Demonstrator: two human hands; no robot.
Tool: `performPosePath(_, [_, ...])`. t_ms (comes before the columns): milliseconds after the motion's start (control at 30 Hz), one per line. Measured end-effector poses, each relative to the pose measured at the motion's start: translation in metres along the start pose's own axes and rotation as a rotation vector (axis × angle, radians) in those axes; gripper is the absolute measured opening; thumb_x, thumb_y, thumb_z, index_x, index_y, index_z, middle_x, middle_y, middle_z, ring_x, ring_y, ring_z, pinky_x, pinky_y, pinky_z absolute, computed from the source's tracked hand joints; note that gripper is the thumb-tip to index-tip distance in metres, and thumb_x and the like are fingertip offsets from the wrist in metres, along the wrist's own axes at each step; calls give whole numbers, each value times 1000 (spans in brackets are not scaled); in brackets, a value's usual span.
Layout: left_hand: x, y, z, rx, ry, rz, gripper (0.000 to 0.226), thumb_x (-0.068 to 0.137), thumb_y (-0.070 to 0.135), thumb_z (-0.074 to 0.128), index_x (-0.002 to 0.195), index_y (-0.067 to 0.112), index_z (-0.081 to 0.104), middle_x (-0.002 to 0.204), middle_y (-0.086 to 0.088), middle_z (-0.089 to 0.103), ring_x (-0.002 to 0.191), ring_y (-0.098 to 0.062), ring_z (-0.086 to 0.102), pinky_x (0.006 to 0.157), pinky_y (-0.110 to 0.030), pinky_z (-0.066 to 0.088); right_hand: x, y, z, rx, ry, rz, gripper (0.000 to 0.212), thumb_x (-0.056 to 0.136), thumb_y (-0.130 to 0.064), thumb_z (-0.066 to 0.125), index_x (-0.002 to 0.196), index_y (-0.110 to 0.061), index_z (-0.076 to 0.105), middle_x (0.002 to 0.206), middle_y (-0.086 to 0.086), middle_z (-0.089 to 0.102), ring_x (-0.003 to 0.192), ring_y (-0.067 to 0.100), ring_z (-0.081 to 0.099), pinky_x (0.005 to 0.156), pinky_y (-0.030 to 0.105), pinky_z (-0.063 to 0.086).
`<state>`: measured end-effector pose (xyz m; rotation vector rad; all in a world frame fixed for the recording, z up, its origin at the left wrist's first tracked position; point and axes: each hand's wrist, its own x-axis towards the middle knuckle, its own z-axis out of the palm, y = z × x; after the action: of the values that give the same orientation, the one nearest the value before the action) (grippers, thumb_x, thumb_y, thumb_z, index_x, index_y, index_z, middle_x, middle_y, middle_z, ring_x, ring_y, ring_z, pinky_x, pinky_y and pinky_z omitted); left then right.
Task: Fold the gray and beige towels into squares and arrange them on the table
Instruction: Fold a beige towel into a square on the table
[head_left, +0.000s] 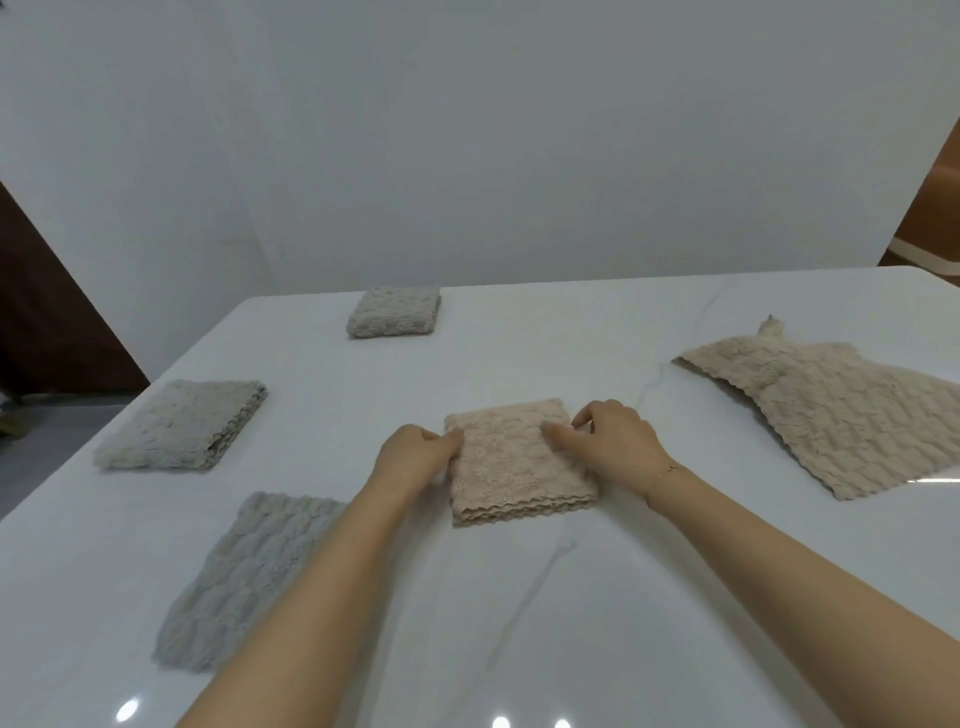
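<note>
Head view, work piece: folded beige textured towel square (519, 460), lying mid-tabletop towards the near edge, scalloped layers stacked at its near side.
Left hand (415, 453): grip pinched on the square's left edge.
Right hand (610, 436): fingers curled at the far right corner, resting on and holding the cloth.
White glossy tabletop (519, 623): smooth, marble-veined; cloth likely slides on it.
Risk, slippage: releasing unevenly could let the stacked layers spring or fan out, spoiling the square.
Risk, alignment: dragging it may skew it against the others.
Other pieces: three folded grey textured towels (182, 423) along the left edge.
Outstanding: unfolded beige textured towel (841, 410) at the right edge, one corner kinked up; it could snag when folded.
</note>
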<state>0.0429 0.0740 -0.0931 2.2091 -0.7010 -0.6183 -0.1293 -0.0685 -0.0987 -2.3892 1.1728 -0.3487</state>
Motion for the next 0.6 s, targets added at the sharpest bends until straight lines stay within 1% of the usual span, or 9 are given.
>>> performPosePath(67, [-3,3,3,60,-44,-10,41,89,39,60,58,15,47,52,0,45,52,-17,46,52,-27,31,-1,-2,3,14,-39,-8,48,76,-65,58,66,-21,45,70,-4,49,71,17,50,59,30,34])
performPosePath(167, [-3,7,7,144,-106,26,30,87,40,62,94,11,56,91,-3,58,90,-23,57,68,-27,40,3,-5,10,151,-127,0,50,73,-52,72,63,-18,38,65,-4,42,65,17,43,56,30,30])
performPosePath(233, [-3,8,8,-8,-94,25,40,88,34,64,113,9,48,108,-4,56,100,-21,57,78,-28,44,3,-5,10,402,-138,26,45,71,-39,79,66,-17,39,66,-4,41,64,16,41,58,28,32])
performPosePath(333, [-4,17,11,-340,-88,29,38,88,27,67,113,11,43,113,-12,63,93,-23,64,77,-32,53,2,-1,2,787,-153,97,35,74,-22,81,89,-13,51,77,-3,50,68,10,51,53,15,41])
performPosePath(367, [-5,22,12,-410,-98,28,38,88,25,66,115,11,42,111,-13,64,88,-21,66,72,-30,55,4,3,0,912,-175,141,43,73,-18,81,103,-10,51,85,0,58,74,12,59,57,15,47])
performPosePath(433, [-2,33,17,-489,-96,56,39,90,21,65,119,10,42,102,-10,65,77,-17,65,58,-22,53,12,11,-8,1098,-215,212,70,67,-15,85,124,-9,44,103,8,68,88,21,68,77,29,56])
performPosePath(500, [2,47,25,-535,-91,98,37,90,19,64,120,9,44,94,-6,64,68,-10,64,48,-18,50,24,21,-19,1235,-268,257,93,56,-17,91,133,-7,41,112,13,68,98,26,69,88,41,55])
performPosePath(533, [6,54,30,-549,-95,116,36,91,19,63,119,9,44,94,-6,65,62,-7,63,45,-16,48,29,24,-27,1295,-293,286,93,56,-17,91,134,-5,43,115,14,68,100,28,68,87,42,56])
performPosePath(600, [15,71,42,-580,-96,147,35,91,22,63,119,10,45,101,-9,67,63,-7,64,44,-15,46,41,29,-45,1347,-319,344,61,71,-15,81,124,-1,56,114,15,68,102,28,67,83,37,57])
